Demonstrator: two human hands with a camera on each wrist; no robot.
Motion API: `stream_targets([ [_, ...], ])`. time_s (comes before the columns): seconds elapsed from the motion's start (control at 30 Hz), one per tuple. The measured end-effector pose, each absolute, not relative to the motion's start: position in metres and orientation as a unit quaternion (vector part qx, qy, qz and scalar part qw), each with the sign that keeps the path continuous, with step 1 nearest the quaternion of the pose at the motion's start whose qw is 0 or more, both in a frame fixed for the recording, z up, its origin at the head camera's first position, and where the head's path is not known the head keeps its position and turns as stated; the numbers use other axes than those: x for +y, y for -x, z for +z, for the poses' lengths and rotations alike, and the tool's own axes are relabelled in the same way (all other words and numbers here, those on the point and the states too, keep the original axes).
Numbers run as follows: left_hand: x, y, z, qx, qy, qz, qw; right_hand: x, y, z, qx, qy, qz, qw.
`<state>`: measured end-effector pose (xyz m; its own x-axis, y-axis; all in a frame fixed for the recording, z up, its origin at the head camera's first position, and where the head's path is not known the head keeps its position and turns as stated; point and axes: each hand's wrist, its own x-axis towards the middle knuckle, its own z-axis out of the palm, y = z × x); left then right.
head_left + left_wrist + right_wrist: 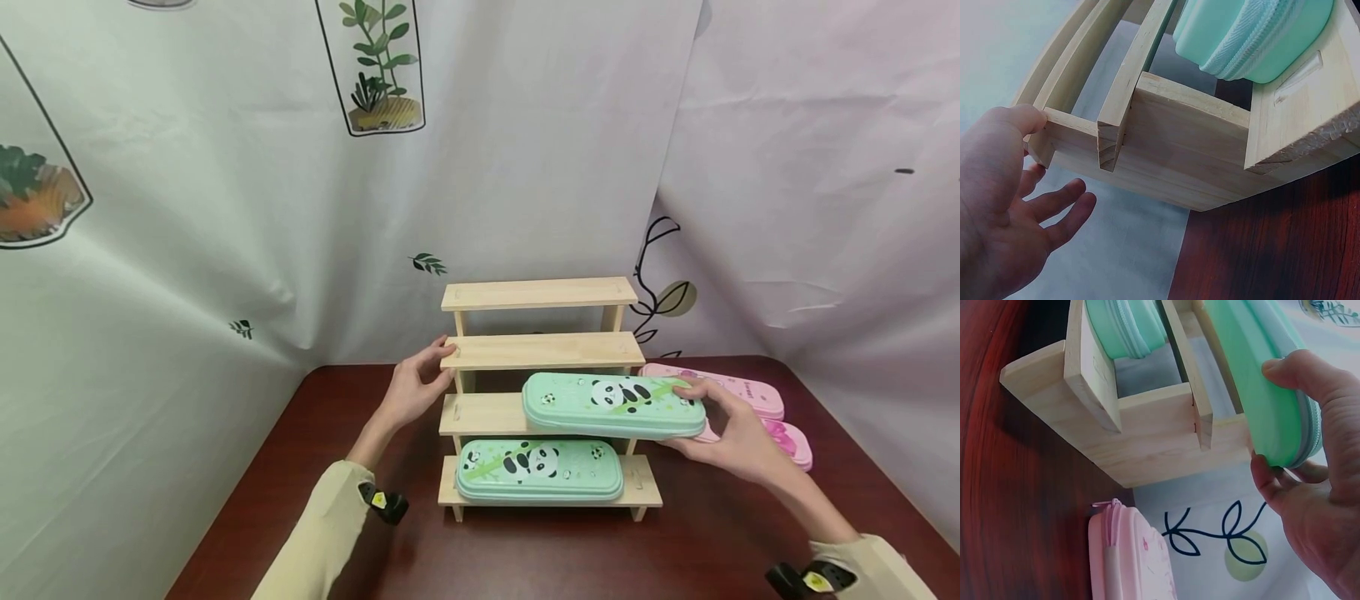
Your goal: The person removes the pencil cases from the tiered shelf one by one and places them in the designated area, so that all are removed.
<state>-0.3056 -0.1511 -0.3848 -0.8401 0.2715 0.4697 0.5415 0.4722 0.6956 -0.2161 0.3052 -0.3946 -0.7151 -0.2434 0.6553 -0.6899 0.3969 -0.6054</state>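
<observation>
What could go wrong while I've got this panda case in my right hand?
The right hand grips the held panda case by one end, so its far end might dip and knock the lower panda case on the bottom shelf. The left hand pinches the wooden rack at one side; an uneven pull might shift or tip it.

Tabletop (517, 554), dark red-brown: four-tier pale wooden stand (543, 351); two pink cases (753, 396), right. Lowest tier (642, 481): mint-green panda case (540, 472).
</observation>
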Motion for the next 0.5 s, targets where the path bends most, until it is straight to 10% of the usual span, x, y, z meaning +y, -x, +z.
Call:
stream_targets([
  [0.5,-0.152,0.306,-0.385,-0.843,0.239,-0.46,0.143,0.322,0.204,-0.396,-0.801,-0.273,0.475,0.24],
])
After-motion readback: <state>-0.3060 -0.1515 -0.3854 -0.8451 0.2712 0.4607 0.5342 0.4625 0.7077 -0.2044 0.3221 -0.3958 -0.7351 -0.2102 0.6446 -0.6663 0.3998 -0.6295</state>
